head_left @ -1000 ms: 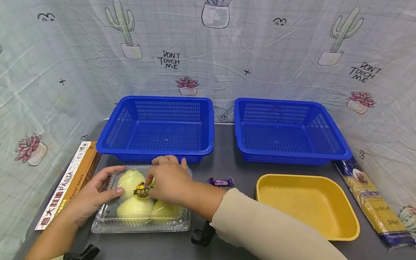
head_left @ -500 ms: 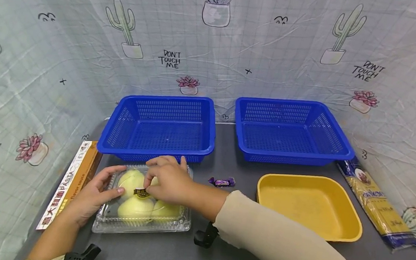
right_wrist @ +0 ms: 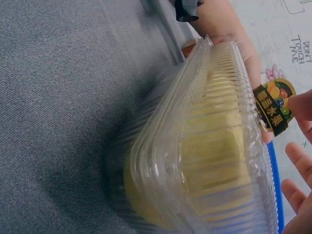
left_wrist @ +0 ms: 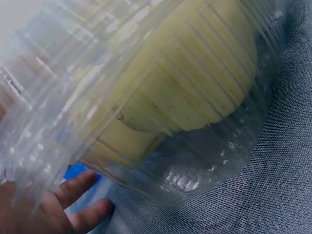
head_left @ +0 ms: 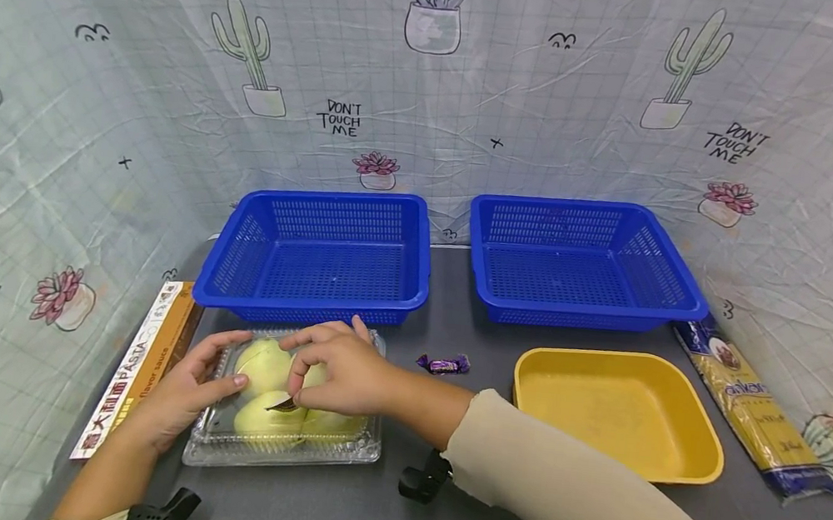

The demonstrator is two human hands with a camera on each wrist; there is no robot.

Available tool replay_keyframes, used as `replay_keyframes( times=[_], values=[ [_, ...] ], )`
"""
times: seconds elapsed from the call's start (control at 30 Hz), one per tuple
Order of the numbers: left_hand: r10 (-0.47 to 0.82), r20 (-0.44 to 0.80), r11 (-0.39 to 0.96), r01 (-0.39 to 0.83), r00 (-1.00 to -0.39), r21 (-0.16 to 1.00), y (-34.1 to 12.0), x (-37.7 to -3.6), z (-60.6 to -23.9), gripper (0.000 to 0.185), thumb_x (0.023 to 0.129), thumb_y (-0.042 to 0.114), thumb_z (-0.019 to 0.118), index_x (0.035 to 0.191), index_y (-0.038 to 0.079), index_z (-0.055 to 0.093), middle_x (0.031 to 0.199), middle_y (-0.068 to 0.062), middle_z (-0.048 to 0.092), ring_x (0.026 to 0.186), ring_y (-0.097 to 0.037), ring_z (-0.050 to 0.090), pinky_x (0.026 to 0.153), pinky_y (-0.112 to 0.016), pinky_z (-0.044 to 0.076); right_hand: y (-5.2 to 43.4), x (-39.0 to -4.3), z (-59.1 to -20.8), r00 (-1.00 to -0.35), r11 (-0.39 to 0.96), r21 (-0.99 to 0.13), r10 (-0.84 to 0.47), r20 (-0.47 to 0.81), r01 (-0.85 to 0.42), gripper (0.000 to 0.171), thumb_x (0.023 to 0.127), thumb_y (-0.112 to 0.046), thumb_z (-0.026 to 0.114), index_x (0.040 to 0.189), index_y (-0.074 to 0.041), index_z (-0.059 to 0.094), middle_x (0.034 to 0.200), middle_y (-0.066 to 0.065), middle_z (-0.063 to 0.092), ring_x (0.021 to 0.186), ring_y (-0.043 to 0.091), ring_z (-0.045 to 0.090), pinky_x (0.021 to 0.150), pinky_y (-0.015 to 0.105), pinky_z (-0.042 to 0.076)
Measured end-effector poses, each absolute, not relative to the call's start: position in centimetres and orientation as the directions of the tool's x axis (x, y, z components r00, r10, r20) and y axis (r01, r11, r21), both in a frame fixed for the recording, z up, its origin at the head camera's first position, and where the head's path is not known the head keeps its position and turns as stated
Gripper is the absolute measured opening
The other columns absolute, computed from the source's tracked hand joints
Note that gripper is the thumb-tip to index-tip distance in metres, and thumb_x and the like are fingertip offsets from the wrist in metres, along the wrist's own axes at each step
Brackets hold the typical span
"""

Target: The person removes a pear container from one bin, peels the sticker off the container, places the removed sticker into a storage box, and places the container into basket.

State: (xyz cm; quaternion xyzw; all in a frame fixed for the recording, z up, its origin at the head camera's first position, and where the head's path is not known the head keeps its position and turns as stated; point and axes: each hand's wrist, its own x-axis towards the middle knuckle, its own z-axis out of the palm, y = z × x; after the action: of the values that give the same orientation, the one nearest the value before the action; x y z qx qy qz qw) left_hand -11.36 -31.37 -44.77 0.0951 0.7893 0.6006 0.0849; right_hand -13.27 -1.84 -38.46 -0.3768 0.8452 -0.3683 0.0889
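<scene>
While the left hand rests at the nine o'clock edge of a clear plastic box, thumb on the lid, the right hand is over the top of it in the head view, its grip pinching a dark sticker between thumb and forefinger. Round pale-green fruits fill the box. If I take the purple-wrapped sweet as the middle of the dial, twelve pointing away from the person, that box sits at eight o'clock on the grey worktop. One blue basket stands at ten, a second blue basket at two. At three lies a yellow tray, with a yellow-and-blue packet past it; at nine, beyond the left hand, lies a carton lettered PASTA. A pale cloth with printed cacti hangs at twelve.

From the left wrist, the box's ribbed wall fills the upper part, blurred in places, fruits behind it; fingers stretch out at seven, apart and relaxed.

From the right wrist, the sticker shows its face at three: bright fruit beside a dark band of Chinese characters. One digit covers its edge, others lie loose at four. I can't tell whether the sticker's lower edge touches the lid.
</scene>
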Motion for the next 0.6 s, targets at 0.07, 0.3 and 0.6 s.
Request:
replay_keyframes(
  times=[0.07, 0.3, 0.6],
  values=[
    [0.247, -0.021, 0.274, 0.049, -0.969, 0.961, -31.4, -11.3, -44.8, 0.063, 0.101, 0.005, 0.071, 0.157, 0.005, 0.043, 0.165, -0.009, 0.035, 0.161, -0.043, 0.003, 0.126, -0.066, 0.007, -1.6, -13.3, -38.4, -0.701, 0.404, -0.733, -0.700, 0.136, -0.546, 0.017, 0.087, -0.017, 0.080, 0.079, -0.031, 0.073, 0.147, -0.010, 0.064, 0.149, 0.012, 0.039, 0.124, 0.072, 0.000],
    [0.246, -0.026, 0.273, 0.044, -0.969, 0.961, -31.4, -11.3, -44.9, 0.063, 0.100, 0.005, 0.071, 0.157, 0.005, 0.044, 0.164, -0.007, 0.036, 0.160, -0.045, 0.003, 0.125, -0.068, 0.007, 0.3, -13.2, -37.4, -0.677, 0.302, -0.815, -0.721, 0.144, -0.494, 0.011, 0.088, -0.016, 0.080, 0.083, -0.024, 0.075, 0.151, -0.007, 0.061, 0.148, 0.015, 0.039, 0.123, 0.046, 0.029],
    [0.243, -0.015, 0.274, 0.054, -0.970, 0.960, -31.4, -11.4, -44.8, 0.064, 0.099, 0.004, 0.072, 0.156, 0.002, 0.043, 0.170, -0.027, 0.024, 0.160, -0.050, -0.004, 0.120, -0.076, -0.004, 4.7, -12.3, -36.9, -0.669, 0.216, -0.882, -0.730, 0.139, -0.418, 0.012, 0.089, -0.012, 0.081, 0.087, -0.022, 0.073, 0.152, -0.009, 0.059, 0.148, 0.012, 0.040, 0.117, 0.045, 0.036]
  ],
)
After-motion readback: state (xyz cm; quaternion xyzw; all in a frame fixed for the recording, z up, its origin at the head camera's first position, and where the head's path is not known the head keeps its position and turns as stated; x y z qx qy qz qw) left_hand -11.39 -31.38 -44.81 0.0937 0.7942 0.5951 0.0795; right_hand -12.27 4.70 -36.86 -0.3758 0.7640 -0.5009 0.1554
